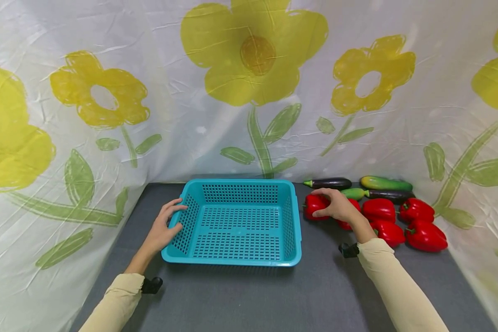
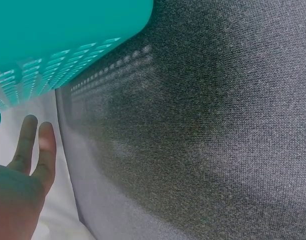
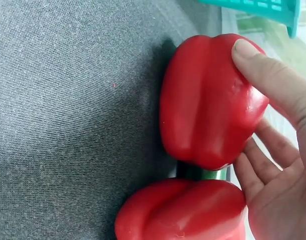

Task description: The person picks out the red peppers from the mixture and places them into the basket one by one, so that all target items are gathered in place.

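Note:
My right hand [image 1: 335,204] holds a red bell pepper [image 1: 315,207] just right of the basket. In the right wrist view the thumb lies on one side of this pepper [image 3: 212,100] and the fingers reach round the other. A second red bell pepper [image 3: 182,212] lies close beside it there. My left hand [image 1: 163,230] is at the left rim of a turquoise plastic basket [image 1: 232,264], its fingers spread and slightly bent. The left wrist view shows two straight fingers [image 2: 47,150] just below the basket's perforated side [image 2: 58,65].
Several more red bell peppers [image 1: 379,210] lie in a group on the right of the dark grey table [image 1: 240,295]. Behind them are eggplants [image 1: 332,183] and a green-yellow cucumber-like vegetable [image 1: 386,183]. A white curtain [image 1: 182,115] with yellow flowers hangs round the table.

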A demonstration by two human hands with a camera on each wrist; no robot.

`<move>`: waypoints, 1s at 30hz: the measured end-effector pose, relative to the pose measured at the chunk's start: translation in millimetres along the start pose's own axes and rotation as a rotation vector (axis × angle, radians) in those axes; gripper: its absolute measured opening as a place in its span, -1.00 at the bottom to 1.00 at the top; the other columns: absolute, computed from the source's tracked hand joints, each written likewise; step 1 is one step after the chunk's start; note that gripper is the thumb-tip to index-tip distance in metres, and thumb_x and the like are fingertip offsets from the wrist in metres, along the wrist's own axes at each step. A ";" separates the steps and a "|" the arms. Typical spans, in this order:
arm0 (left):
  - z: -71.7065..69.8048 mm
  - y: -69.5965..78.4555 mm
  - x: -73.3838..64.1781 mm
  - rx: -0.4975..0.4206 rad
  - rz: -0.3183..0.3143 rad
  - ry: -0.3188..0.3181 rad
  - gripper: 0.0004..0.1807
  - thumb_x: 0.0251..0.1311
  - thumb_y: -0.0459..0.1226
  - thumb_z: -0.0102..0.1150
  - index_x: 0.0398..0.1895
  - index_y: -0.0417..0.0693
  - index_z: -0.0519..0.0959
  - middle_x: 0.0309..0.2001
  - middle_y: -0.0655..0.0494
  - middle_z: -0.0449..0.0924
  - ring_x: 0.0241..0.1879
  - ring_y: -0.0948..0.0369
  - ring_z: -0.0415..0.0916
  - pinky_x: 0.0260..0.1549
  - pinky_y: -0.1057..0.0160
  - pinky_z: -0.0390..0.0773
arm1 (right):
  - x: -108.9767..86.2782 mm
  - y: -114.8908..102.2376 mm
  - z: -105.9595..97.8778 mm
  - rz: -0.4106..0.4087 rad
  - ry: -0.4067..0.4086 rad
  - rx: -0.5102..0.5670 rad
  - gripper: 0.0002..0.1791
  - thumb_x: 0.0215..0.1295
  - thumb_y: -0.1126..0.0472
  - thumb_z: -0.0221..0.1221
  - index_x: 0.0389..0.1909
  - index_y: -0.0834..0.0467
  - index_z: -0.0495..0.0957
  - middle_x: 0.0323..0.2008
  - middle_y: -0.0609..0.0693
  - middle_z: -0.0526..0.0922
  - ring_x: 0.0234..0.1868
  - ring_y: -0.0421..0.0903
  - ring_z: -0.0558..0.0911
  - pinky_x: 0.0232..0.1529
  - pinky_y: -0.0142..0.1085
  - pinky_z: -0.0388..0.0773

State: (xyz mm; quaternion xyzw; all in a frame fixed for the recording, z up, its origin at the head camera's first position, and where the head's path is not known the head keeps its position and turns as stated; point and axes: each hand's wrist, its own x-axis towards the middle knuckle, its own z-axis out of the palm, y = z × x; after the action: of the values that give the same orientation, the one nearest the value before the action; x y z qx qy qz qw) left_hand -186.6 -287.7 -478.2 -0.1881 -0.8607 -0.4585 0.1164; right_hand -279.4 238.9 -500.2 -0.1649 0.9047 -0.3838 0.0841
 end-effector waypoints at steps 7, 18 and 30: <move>2.4 -6.7 -0.1 0.015 0.012 0.007 -0.53 0.09 -0.72 0.06 0.14 -0.53 0.47 0.36 -0.52 0.16 0.28 -0.41 0.15 -0.05 -0.31 0.26 | -1.0 1.5 0.3 0.001 0.031 0.023 -0.25 0.08 0.23 0.54 0.31 0.24 0.49 0.20 0.20 0.54 0.15 0.19 0.49 0.04 0.08 0.54; 6.1 -46.9 -1.9 0.016 -0.008 0.013 -0.47 0.11 -0.67 0.13 0.21 -0.36 0.50 0.44 -0.33 0.16 0.36 -0.28 0.12 -0.01 -0.32 0.25 | -6.8 0.1 -1.6 -0.033 0.059 0.141 -0.26 0.10 0.21 0.53 0.32 0.23 0.48 0.22 0.18 0.54 0.18 0.22 0.51 0.10 0.08 0.51; 3.5 -20.5 -0.2 0.018 -0.003 0.008 -0.50 0.10 -0.71 0.08 0.17 -0.46 0.49 0.39 -0.45 0.17 0.34 -0.36 0.11 -0.03 -0.31 0.24 | -9.5 2.8 -3.9 -0.163 0.092 0.231 -0.40 0.19 0.23 0.47 0.27 0.18 0.56 0.21 0.18 0.54 0.14 0.20 0.51 0.16 0.17 0.43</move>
State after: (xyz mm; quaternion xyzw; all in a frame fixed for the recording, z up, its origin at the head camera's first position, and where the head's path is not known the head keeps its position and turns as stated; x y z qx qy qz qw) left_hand -195.4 -295.3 -495.6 -0.1841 -0.8647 -0.4515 0.1209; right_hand -272.3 246.8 -499.3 -0.2090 0.8411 -0.4980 0.0294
